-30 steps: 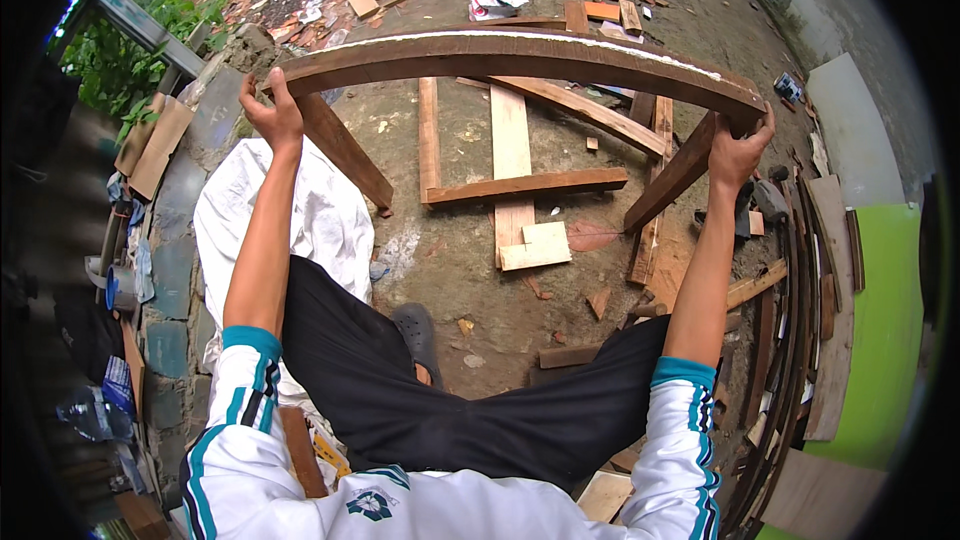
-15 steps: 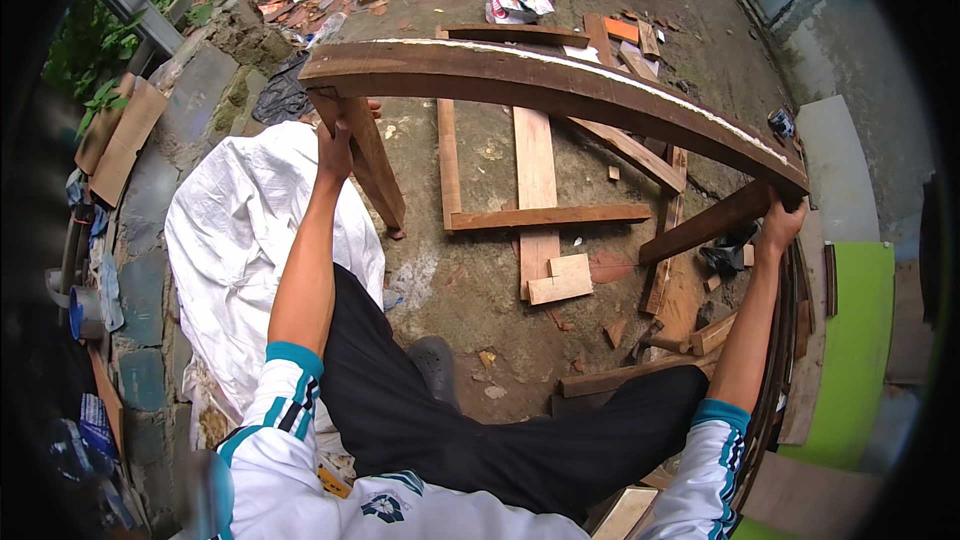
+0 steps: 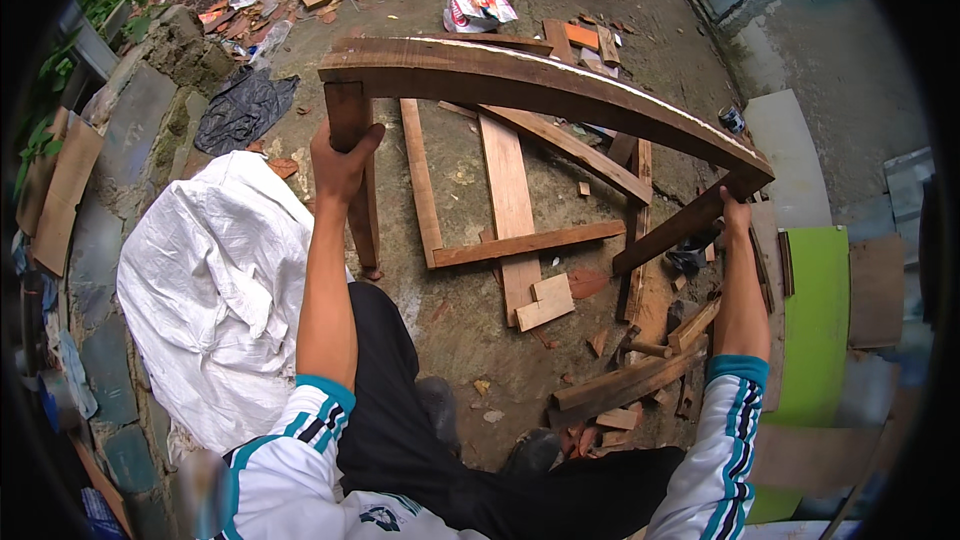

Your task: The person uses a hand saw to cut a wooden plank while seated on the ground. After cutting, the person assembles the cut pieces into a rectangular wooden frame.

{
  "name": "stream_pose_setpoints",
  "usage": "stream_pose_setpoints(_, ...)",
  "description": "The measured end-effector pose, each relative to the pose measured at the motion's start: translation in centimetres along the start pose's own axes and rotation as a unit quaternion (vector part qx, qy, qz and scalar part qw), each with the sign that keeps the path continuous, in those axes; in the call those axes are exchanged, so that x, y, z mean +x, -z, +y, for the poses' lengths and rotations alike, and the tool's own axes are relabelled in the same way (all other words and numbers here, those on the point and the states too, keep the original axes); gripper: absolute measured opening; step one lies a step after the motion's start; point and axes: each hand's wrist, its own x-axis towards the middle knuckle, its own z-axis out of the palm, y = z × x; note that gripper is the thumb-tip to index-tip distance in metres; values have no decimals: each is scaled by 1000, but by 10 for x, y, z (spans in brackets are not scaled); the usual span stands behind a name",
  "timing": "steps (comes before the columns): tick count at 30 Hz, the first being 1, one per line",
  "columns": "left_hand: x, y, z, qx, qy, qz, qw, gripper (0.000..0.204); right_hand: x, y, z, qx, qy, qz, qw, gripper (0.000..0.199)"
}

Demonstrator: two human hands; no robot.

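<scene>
I hold up a dark brown wooden frame (image 3: 540,87), a long beam with a ragged white line along its upper face and a leg at each end. Wrapped round the left leg, just beneath the beam, is my left hand (image 3: 340,155). At the other end my right hand (image 3: 736,212) grips the right leg close to its joint; part of its fingers is hidden behind the wood. Both legs point down toward the ground. Past the beam, a smaller wooden frame (image 3: 530,242) lies on the concrete with a pale plank (image 3: 508,195) under it.
A white cloth sack (image 3: 215,290) sits by my left arm, beside a block wall (image 3: 105,250). Wood offcuts (image 3: 625,385) lie near my feet. A green board (image 3: 815,310) is on the right. A plastic bag (image 3: 478,8) and scattered rubble lie farther off.
The view has shifted. My left hand now wraps the left leg with its thumb across it. My right hand has slid from the beam's corner to slightly lower on the right leg.
</scene>
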Motion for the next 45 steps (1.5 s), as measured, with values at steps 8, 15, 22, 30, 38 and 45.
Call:
stream_pose_setpoints(8,-1,0,12,-10,4,-19,1000,35,-51,-16,-8,-37,-22,9,999,61)
stream_pose_setpoints(15,-4,-9,1,-14,4,-4,1000,35,-34,-67,99,-67,49,80,993,100)
stream_pose_setpoints(22,6,-3,-1,25,19,31,999,30,-39,-141,90,-93,33,196,976,79)
stream_pose_setpoints(30,-23,13,35,-132,194,239,942,47,46,-171,-157,14,260,114,959,70)
stream_pose_setpoints(38,-105,-30,-9,-307,357,302,829,41,41,-255,-359,-42,509,15,860,37)
stream_pose_setpoints(45,-138,-160,-78,-184,539,381,729,72,-76,-323,-168,-235,485,-317,780,43)
